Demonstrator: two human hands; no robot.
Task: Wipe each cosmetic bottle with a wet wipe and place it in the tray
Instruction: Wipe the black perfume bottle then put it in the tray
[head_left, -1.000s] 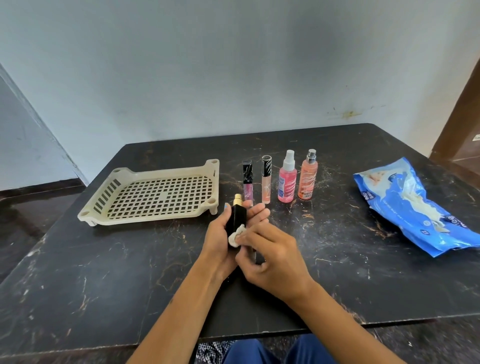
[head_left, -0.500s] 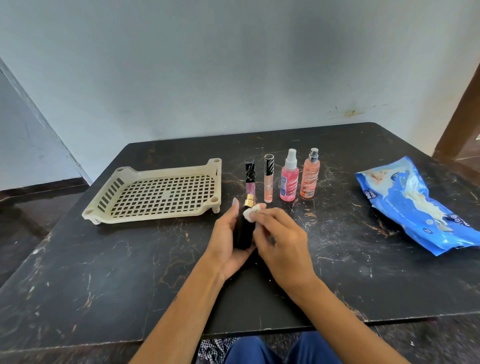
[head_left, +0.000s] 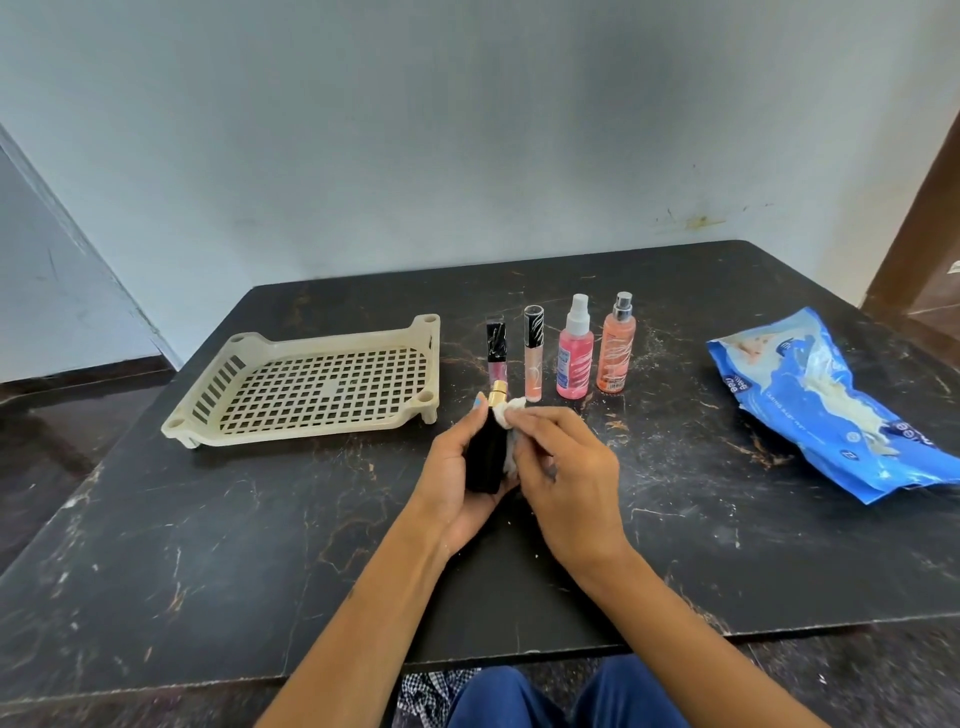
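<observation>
My left hand grips a black bottle with a gold top, held upright over the dark table. My right hand pinches a white wet wipe and presses it against the bottle's upper right side, near the gold top. A cream perforated tray sits to the left with nothing in it. Behind my hands stand two lip gloss tubes, a pink spray bottle and an orange spray bottle in a row.
A blue wet-wipe pack lies at the right of the black marble table. A pale wall rises behind the table. A brown door frame stands at the far right.
My right hand has slid the wipe from the bottle's lower part up to near the gold top. The bottle has tilted more upright in my left hand.
</observation>
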